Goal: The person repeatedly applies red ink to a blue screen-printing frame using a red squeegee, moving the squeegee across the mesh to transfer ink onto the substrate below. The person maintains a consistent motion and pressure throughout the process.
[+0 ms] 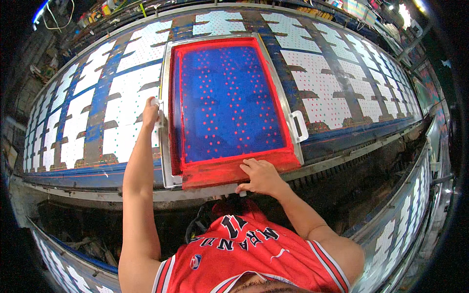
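The screen frame [229, 105] in front of me has a deep blue mesh speckled with rows of small red dots, bordered in bright red ink inside a silver-grey metal edge. The long printing table [97, 117] beneath it is blue and dark, laid with white fabric pieces [322, 83] that carry the same fine red dotting. My jersey [244, 259] is red with white-and-dark trim and lettering.
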A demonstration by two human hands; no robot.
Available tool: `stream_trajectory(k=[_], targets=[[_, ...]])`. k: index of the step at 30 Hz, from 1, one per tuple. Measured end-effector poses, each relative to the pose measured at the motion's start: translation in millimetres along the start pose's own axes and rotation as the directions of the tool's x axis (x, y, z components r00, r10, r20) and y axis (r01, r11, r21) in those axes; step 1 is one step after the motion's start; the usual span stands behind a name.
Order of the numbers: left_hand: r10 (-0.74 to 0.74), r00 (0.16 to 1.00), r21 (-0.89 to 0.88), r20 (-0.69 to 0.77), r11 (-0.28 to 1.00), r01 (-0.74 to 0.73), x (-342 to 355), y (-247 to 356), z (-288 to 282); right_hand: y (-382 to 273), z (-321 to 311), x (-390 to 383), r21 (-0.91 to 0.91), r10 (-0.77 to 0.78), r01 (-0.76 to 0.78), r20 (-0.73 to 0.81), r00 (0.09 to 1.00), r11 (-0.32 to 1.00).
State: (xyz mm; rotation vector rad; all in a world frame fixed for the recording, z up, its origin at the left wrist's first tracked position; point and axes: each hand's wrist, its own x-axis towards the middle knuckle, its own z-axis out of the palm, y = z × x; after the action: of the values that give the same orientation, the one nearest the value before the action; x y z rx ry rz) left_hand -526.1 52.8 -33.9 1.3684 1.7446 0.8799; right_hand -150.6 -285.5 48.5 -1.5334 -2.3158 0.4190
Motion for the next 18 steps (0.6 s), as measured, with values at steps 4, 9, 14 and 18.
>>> stream_trajectory(k=[4,9,14,18], targets=[[-0.017,1.000,-0.018,0.008,1.000,0.017,2,3,-2,62,-37,5,0.165,0.303,-0.277,-0.161,0.939,0.947],[-0.022,1.000,-0.021,-0.021,1.000,0.022,9,6,0,170,-60,15,0.050,0.524,-0.645,-0.633,0.570,0.763],[-0.040,0.999,-0.039,0.006,0.998,0.040,3,12,-2,221,-45,9,0.495,0.801,-0.644,-0.219,0.557,0.584],[-0.084,0.996,-0.104,0.038,0.991,0.088,-5,42,-11,232,-38,12,0.504,0.816,-0.657,-0.203,0.541,0.561]])
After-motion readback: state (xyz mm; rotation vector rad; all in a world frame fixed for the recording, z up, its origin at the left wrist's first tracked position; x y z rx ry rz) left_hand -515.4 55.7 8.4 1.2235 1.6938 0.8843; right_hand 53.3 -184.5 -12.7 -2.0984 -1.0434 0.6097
